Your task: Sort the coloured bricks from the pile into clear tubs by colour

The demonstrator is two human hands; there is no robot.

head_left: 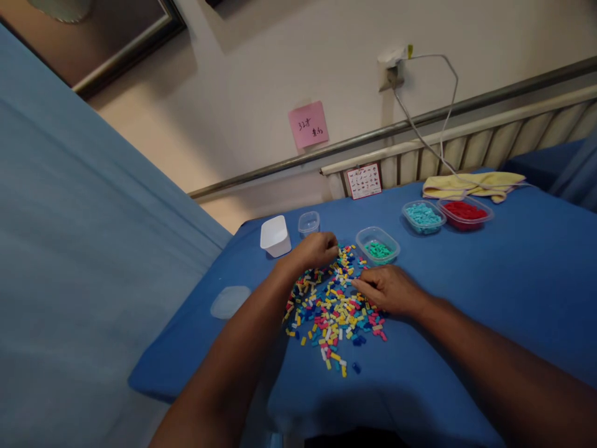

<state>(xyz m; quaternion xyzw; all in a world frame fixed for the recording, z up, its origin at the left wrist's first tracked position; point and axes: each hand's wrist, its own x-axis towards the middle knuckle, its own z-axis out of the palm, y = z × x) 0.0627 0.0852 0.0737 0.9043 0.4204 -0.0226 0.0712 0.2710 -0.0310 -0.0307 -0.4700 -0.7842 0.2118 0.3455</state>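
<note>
A spread of small plastic bricks (342, 305) in yellow, blue, pink, white and other colours lies on the blue-covered table. Over its far edge is my left hand (319, 249), its fingers curled down and closed; whatever they may hold is hidden. My right hand (389, 289) rests at the pile's right side with thumb and fingers drawn together among the bricks, and I cannot make out what is between them. Just beyond my right hand stands a clear container (395, 250) with green bricks in it. A small clear container (308, 223) sits behind my left hand.
To the right are tubs of light-blue bricks (423, 215) and red bricks (465, 210), with a yellow cloth (471, 185) behind them. At left stand a white tub (275, 235) and a translucent lid (230, 302). A white cable (452, 93) hangs from the wall socket.
</note>
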